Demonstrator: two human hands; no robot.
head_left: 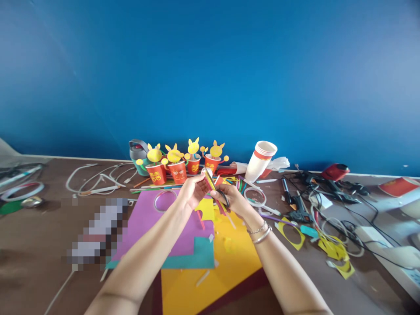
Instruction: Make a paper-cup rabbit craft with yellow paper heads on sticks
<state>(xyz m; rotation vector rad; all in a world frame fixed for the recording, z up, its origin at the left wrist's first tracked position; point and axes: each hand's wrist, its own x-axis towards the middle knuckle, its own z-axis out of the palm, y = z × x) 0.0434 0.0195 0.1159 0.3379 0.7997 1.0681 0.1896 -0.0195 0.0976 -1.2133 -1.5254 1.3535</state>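
Black-handled scissors (224,199) are in my right hand (233,200), with its fingers wrapped about the handles and the blades pointing up and away. Close beside the blades, my left hand (193,191) is closed in a pinch near a narrow yellow and pinkish strip (210,180); what exactly it grips is too small to make out. Below the hands lie a cut yellow sheet (205,209), a purple sheet (144,223), a teal sheet (187,258) and a large orange-yellow sheet (210,288). Pink strips (201,219) lie on the sheets.
Several red paper cups (156,174) with yellow eared figures stand behind. Stacked white cups (260,162) lean at back right. Tape rolls (256,197), a glue gun (299,210), yellow offcuts (292,234) and cables lie right. A grey-lidded bottle (138,153) stands against the blue wall.
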